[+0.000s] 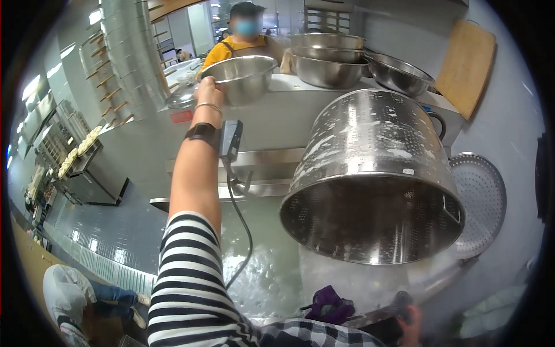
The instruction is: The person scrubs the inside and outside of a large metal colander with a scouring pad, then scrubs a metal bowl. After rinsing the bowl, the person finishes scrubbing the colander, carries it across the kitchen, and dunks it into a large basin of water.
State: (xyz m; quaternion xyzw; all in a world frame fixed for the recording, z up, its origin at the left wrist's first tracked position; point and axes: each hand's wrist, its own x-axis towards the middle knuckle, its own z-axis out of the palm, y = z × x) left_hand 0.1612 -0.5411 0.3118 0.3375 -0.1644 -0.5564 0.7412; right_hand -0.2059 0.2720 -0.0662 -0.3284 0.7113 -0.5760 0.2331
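Note:
My left hand [208, 92] is stretched far forward, its fingers closed on the left rim of a steel mixing bowl [245, 84] at the counter's edge. A bracelet and a dark watch are on that wrist. Low at the right, my right hand [411, 325] is blurred beside a dark object, and its fingers are hard to read. Between the hands a big perforated steel pot [370, 139], spotted with white foam, lies tipped with its mouth toward me. A crumpled purple cloth [329, 305] lies at the near edge.
Stacked steel bowls [329, 66] and a tilted bowl [402, 74] stand on the counter. A wooden board [467, 66] and perforated disc [477, 202] lean at the right. Below is a water-filled basin [263, 254]. A masked co-worker [219, 53] stands opposite; another person [69, 295] is lower left.

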